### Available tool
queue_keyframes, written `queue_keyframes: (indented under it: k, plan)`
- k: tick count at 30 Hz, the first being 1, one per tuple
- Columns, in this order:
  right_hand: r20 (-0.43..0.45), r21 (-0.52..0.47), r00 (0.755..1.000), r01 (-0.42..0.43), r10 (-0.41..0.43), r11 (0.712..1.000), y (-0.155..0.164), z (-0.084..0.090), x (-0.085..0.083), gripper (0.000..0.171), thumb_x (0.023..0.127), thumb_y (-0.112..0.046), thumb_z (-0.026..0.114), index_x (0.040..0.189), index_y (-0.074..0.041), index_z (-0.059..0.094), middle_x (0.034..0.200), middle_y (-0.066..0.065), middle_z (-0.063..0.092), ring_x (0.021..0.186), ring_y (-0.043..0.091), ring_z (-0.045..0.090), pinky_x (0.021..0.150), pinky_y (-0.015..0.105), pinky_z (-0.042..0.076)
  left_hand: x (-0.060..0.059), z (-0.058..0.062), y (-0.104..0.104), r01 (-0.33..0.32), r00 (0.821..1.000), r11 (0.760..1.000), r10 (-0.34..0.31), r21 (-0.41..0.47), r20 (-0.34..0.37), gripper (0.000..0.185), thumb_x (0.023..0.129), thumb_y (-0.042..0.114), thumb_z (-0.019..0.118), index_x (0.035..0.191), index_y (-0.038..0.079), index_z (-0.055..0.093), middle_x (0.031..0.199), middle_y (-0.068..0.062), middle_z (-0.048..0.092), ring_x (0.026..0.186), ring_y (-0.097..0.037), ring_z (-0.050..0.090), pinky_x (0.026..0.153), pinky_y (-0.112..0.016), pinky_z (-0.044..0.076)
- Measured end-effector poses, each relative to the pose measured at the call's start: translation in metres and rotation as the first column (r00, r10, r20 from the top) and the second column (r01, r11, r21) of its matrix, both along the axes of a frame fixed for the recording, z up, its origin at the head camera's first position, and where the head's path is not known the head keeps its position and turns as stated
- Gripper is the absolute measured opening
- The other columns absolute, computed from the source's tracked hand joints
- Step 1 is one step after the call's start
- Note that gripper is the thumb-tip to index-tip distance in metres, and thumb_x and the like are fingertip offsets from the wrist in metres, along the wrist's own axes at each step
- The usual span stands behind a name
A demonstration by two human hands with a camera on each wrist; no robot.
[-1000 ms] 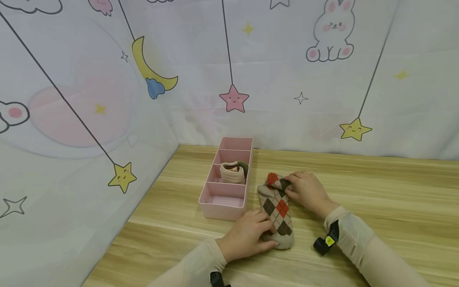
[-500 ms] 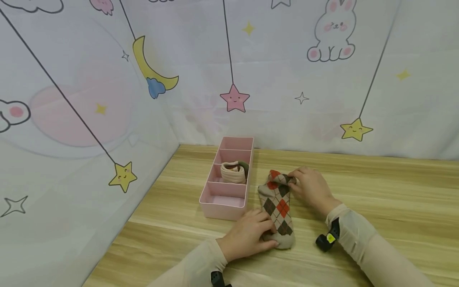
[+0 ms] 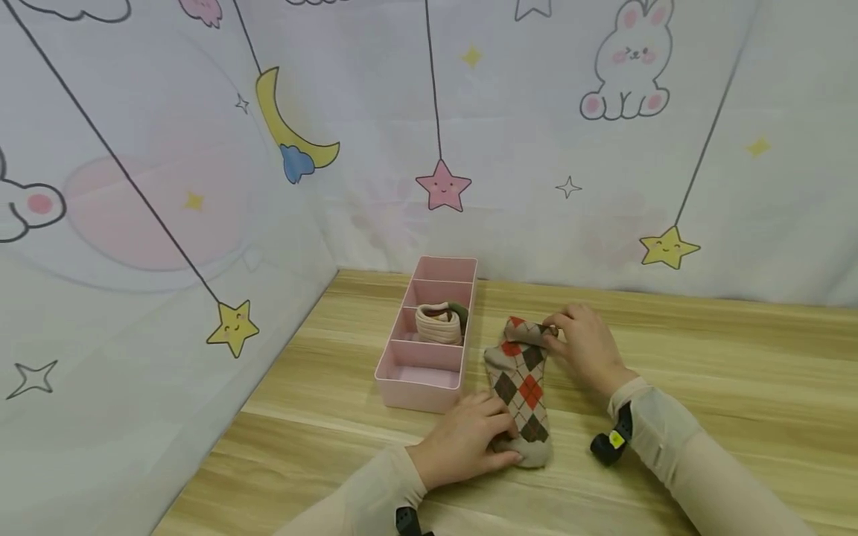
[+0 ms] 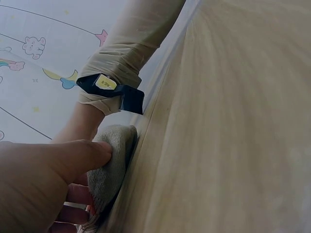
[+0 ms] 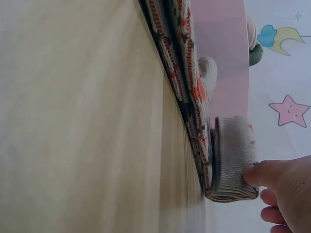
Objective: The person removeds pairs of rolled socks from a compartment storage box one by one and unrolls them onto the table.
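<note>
A pair of argyle socks, beige with red and dark brown diamonds, lies flat on the table with the toe end nearest. My left hand holds the toe end, its thumb against the grey toe in the left wrist view. At the far end, my right hand pinches the cuff, which is turned back over the leg part. Layers of knit lie one on another along the side in the right wrist view. Parts of the left fingers are hidden in the head view.
Left of the socks stands a pink divided box. One compartment holds a rolled beige and green sock bundle. A printed cloth wall borders the wooden table at the back and left.
My right hand has shifted slightly away from me and to the right, pulling the folded cuff straighter and flatter. My left hand stays at the toe end. The head view has tilted a little.
</note>
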State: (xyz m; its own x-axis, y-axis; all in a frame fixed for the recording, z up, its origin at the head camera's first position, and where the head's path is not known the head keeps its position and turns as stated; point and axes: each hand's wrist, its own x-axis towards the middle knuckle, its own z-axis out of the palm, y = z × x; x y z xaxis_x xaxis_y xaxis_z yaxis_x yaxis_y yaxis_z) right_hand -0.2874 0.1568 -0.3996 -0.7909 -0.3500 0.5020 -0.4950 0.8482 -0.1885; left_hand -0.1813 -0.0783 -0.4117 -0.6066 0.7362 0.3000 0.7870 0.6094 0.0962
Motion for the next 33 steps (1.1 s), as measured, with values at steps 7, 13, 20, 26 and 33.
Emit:
queue_keyframes:
  k: [7, 13, 20, 26, 33]
  plan:
    - [-0.002, -0.029, 1.000, 0.017, -0.017, 0.999, -0.002, -0.002, -0.005, 0.017, 0.085, -0.012, 0.071, 0.101, -0.006, 0.069, 0.093, 0.011, 0.065, 0.093, 0.033, 0.059, 0.084, 0.052, 0.045, 0.000, 0.000, 0.000, 0.002, 1.000, 1.000, -0.003, -0.004, -0.008, 0.021, 0.085, 0.044, 0.069, 0.091, 0.024, 0.067, 0.094, 0.011, 0.060, 0.091, -0.007, 0.051, 0.081, -0.020, 0.039]
    - [0.025, -0.009, 0.999, 0.029, -0.029, 1.000, -0.001, -0.004, -0.010, 0.021, 0.086, -0.014, 0.070, 0.105, -0.006, 0.068, 0.094, 0.011, 0.066, 0.096, 0.033, 0.060, 0.085, 0.052, 0.046, 0.001, 0.000, 0.000, 0.008, 1.000, 1.000, -0.008, 0.001, 0.002, 0.020, 0.086, 0.043, 0.069, 0.092, 0.023, 0.067, 0.094, 0.011, 0.060, 0.091, -0.006, 0.051, 0.080, -0.019, 0.038]
    - [0.054, -0.015, 0.998, 0.032, -0.031, 0.999, -0.001, -0.005, -0.013, 0.024, 0.086, -0.015, 0.070, 0.107, -0.005, 0.067, 0.094, 0.011, 0.065, 0.096, 0.033, 0.059, 0.084, 0.051, 0.046, 0.001, 0.000, -0.001, 0.014, 1.000, 1.000, -0.014, 0.012, -0.022, 0.021, 0.085, 0.043, 0.070, 0.091, 0.024, 0.067, 0.093, 0.011, 0.060, 0.090, -0.005, 0.051, 0.079, -0.019, 0.038]
    - [0.071, 0.010, 0.997, 0.034, -0.034, 0.999, 0.000, -0.007, -0.015, 0.027, 0.085, -0.017, 0.071, 0.108, -0.005, 0.067, 0.096, 0.012, 0.064, 0.098, 0.034, 0.058, 0.087, 0.052, 0.045, 0.000, -0.002, 0.000, 0.011, 0.999, 1.000, -0.011, 0.012, -0.037, 0.021, 0.084, 0.044, 0.070, 0.090, 0.024, 0.066, 0.093, 0.011, 0.060, 0.090, -0.006, 0.051, 0.080, -0.020, 0.038]
    - [0.094, 0.051, 0.995, 0.033, -0.038, 0.998, -0.001, -0.008, -0.018, 0.030, 0.086, -0.021, 0.070, 0.112, -0.004, 0.067, 0.101, 0.015, 0.064, 0.100, 0.035, 0.058, 0.089, 0.054, 0.045, 0.000, -0.001, 0.000, 0.001, 1.000, 1.000, -0.001, -0.005, -0.029, 0.021, 0.085, 0.044, 0.069, 0.091, 0.024, 0.067, 0.094, 0.012, 0.060, 0.091, -0.005, 0.051, 0.080, -0.019, 0.038]
